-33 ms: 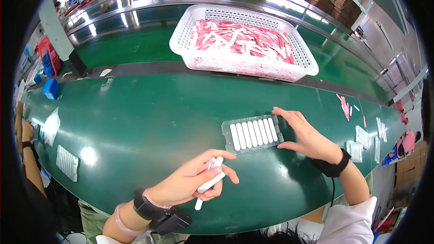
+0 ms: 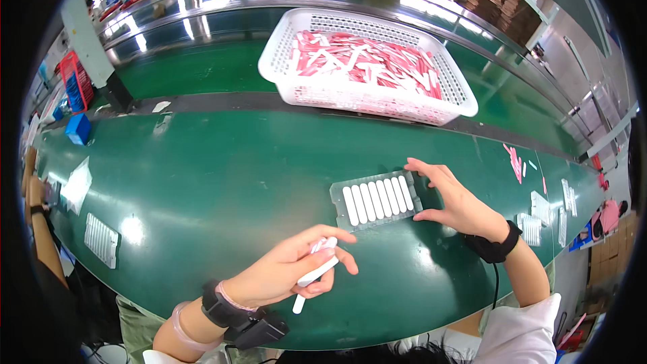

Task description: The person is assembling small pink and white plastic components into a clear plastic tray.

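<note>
My left hand (image 2: 286, 271) is closed around a few white stick-shaped pieces (image 2: 315, 273) just above the green belt near its front edge. To the right, a clear plastic tray (image 2: 375, 199) lies flat on the belt with several white sticks lined up in its slots. My right hand (image 2: 453, 201) rests at the tray's right end, fingers spread and touching its edge. Both wrists wear black bands.
A white basket (image 2: 450, 102) of pink and white sticks stands at the back on the belt. Another filled tray (image 2: 101, 239) lies at the left, more trays (image 2: 532, 228) at the right. A co-worker's arm (image 2: 39, 219) reaches in from the left edge. A blue bin (image 2: 78, 127) sits far left.
</note>
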A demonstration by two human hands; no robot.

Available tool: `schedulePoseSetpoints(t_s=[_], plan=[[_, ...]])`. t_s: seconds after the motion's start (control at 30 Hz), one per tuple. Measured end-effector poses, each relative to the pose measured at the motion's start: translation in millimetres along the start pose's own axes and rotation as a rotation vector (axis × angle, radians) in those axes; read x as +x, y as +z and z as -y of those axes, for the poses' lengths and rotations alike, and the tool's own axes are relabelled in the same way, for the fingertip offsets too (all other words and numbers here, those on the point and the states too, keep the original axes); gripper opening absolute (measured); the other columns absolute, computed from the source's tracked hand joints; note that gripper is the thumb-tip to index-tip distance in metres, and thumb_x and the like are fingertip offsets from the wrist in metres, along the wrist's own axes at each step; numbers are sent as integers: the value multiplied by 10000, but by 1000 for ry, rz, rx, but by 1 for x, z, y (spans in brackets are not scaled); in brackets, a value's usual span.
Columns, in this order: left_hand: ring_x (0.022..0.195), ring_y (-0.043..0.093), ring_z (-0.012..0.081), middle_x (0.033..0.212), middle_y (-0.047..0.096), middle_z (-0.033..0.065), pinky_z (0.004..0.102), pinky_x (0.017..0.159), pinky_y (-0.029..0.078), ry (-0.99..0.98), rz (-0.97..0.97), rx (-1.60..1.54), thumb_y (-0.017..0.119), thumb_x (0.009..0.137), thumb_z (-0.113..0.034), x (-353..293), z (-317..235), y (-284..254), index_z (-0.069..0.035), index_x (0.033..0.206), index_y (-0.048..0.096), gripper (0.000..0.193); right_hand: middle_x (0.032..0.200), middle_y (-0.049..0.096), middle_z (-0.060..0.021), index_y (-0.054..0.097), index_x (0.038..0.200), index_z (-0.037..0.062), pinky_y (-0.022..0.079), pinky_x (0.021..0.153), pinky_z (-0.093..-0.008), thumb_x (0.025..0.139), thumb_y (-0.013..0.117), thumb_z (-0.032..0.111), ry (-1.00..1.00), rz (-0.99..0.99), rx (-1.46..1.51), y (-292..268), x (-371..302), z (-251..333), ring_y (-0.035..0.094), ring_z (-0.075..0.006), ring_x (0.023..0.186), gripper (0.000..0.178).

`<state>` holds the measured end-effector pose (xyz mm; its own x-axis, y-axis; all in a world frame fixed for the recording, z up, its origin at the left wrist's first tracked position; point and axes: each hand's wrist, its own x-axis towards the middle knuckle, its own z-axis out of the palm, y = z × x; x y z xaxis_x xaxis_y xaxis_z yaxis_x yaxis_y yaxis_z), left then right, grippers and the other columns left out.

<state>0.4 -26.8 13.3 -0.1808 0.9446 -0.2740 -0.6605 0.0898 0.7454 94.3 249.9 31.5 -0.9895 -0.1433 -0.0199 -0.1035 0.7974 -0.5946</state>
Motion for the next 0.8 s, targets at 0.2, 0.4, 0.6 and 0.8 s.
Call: schedulePoseSetpoints(t_s=[0.2, 0.4, 0.6, 0.8], plan=[[613, 378, 93, 1059, 488, 107, 202, 505, 320, -22, 225, 25, 331, 925, -98, 3, 14, -4, -62, 1239, 290, 319, 1207, 434, -138, 223, 1314, 28, 351, 924, -364, 630, 722, 125, -178, 13, -71, 27, 80, 27, 394, -312, 1068, 852], [634, 428, 99, 1057, 503, 99, 216, 573, 378, 42, 347, 247, 324, 915, -91, -1, 20, -2, -64, 1263, 230, 361, 1108, 481, -190, 281, 1255, -37, 385, 854, -398, 642, 719, 207, -412, -97, -251, 107, 214, 107, 420, -338, 1015, 792], [671, 553, 123, 925, 520, 105, 236, 610, 428, -131, 645, 552, 305, 895, -71, 5, 29, -9, 22, 1105, 364, 238, 1080, 471, -166, 349, 1230, -35, 392, 747, -426, 598, 722, 399, -603, -246, -440, 206, 285, 221, 443, -308, 979, 853], [1052, 509, 157, 1178, 522, 96, 301, 883, 406, 529, 42, 811, 541, 808, -105, -8, 125, -89, -95, 1156, 528, 349, 1098, 467, -189, 334, 1277, 30, 350, 741, -433, 643, 644, 479, -521, -74, -392, 287, 251, 323, 419, -326, 987, 836]])
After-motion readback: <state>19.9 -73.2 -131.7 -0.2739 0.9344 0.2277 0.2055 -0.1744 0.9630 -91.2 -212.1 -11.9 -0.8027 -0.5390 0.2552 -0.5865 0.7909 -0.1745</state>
